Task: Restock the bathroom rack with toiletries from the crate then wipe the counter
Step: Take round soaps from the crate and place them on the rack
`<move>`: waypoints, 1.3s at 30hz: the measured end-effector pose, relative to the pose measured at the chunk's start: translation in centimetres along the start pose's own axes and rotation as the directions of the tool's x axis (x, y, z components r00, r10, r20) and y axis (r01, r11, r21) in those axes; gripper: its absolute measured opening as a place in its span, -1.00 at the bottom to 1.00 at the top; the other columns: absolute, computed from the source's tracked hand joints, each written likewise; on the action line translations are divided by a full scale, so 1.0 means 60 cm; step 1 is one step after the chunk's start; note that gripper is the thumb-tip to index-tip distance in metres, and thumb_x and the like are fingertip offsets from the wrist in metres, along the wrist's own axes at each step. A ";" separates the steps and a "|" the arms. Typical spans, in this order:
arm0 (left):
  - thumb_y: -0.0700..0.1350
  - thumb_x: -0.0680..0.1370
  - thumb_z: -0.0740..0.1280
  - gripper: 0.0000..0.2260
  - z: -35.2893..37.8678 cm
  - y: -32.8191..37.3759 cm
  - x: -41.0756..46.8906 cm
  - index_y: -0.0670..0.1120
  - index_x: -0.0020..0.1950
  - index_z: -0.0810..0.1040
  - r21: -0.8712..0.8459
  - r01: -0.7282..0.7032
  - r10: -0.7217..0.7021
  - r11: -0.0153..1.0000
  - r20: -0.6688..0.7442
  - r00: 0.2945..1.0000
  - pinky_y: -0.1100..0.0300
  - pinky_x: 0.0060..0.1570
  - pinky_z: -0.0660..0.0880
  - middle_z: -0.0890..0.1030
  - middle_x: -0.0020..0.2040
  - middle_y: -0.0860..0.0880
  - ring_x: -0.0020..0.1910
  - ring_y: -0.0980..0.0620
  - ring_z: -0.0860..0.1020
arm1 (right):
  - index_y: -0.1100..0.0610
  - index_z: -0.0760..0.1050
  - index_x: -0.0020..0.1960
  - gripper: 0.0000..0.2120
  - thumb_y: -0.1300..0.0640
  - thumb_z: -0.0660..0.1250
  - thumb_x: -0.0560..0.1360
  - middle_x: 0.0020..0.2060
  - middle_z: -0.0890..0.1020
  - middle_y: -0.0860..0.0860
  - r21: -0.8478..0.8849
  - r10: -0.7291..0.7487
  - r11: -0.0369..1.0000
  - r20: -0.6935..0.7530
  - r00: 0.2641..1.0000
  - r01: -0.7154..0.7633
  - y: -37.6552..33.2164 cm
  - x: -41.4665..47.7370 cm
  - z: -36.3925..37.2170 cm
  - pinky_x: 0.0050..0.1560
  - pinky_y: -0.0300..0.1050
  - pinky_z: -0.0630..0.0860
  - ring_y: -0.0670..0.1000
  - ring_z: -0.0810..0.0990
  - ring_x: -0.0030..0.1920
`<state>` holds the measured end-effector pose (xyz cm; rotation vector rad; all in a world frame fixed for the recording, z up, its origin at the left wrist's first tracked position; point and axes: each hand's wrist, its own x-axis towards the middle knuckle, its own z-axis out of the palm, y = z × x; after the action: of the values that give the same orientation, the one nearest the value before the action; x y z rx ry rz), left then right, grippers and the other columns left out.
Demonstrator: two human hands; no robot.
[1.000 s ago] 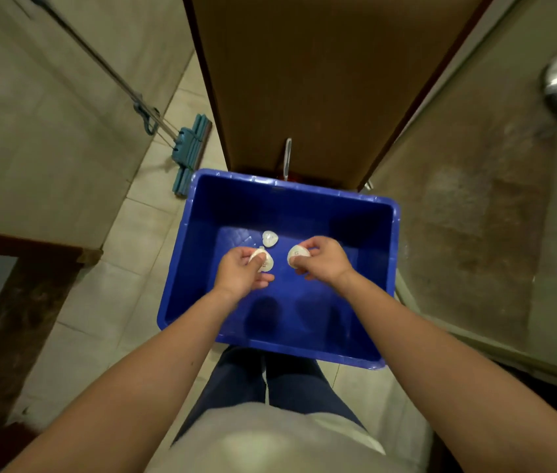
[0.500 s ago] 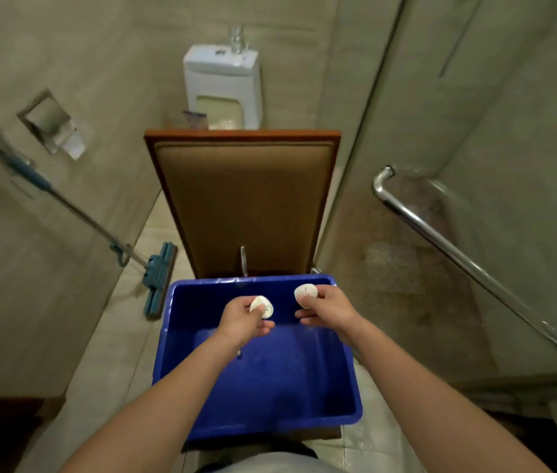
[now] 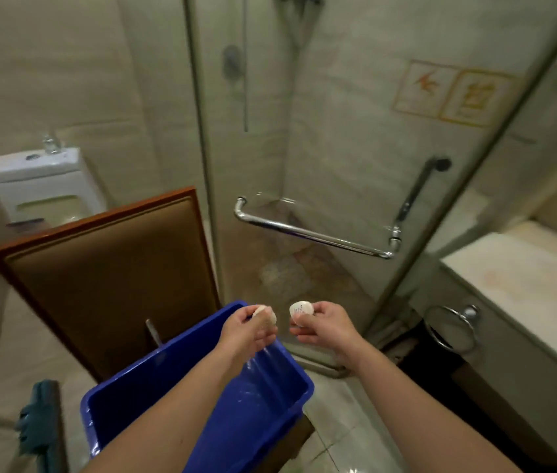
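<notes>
Both hands have been lifted up and out of the crate (image 3: 202, 397) since a second ago, and the view has swung up and to the right, so the shower door and counter are now seen. Left hand (image 3: 248, 332) is closed around a small white soap (image 3: 265, 315), pinched between thumb and fingers above the crate's far corner; its long axis seems to be tilted toward 2 o'clock, though it's mostly covered so that can't really be told. Right hand (image 3: 323, 324) is closed on a second soap (image 3: 301, 309), an oval held with its long axis running roughly 9 to 3, printed face turned up. The two soaps are kept near each other, not touching. The counter (image 3: 522, 268) is seen off at 3 o'clock, a chrome door handle (image 3: 311, 235) at 12, and a mop head (image 3: 40, 425) at 8 o'clock.
</notes>
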<state>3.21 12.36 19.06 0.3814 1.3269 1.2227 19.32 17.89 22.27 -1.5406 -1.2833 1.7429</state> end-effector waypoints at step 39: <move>-0.24 0.48 0.46 -0.73 0.736 -0.276 -0.191 -0.20 0.17 0.61 0.416 -0.164 -0.155 0.894 0.632 0.760 0.31 -0.21 0.56 0.69 0.01 -0.11 -0.06 0.06 0.66 | 0.22 0.48 0.16 -0.80 0.14 0.28 0.60 -0.06 0.72 0.11 0.324 0.029 0.926 -0.576 0.817 0.196 0.201 -0.407 -0.693 -0.06 -0.13 0.64 0.02 0.72 -0.06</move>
<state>51.39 14.41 24.37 1.0503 0.9612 0.6504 67.34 5.75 26.89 -1.5744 -0.6590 1.2198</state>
